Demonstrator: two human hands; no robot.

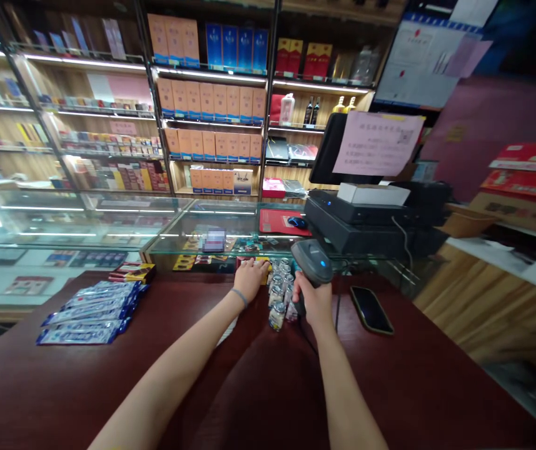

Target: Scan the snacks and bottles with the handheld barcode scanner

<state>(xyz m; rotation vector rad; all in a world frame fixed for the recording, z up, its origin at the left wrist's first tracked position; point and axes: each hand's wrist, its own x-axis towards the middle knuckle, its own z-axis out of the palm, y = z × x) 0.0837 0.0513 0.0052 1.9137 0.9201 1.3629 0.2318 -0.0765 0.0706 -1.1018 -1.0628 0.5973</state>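
My right hand [315,301] is wrapped around the handle of a dark grey barcode scanner [312,259] with a blue light on its head. Just left of the scanner, small clear jars or bottles [276,315] with pale contents stand in a tight group on the dark red counter [249,387]. My left hand [249,280], a grey band at its wrist, reaches to the counter's far edge. Its fingers are stretched out over a small yellow pack [263,267] and something red beside it; the fingertips are partly hidden. A pale paper strip [227,331] shows under the left forearm.
Blue-white sachets [94,312] lie fanned at left, with red-yellow packs [132,272] behind them. A phone [372,310] lies at right. Beyond are a glass display case [193,219], a mouse [297,222], a monitor [327,150] and shelves of boxed goods [212,100].
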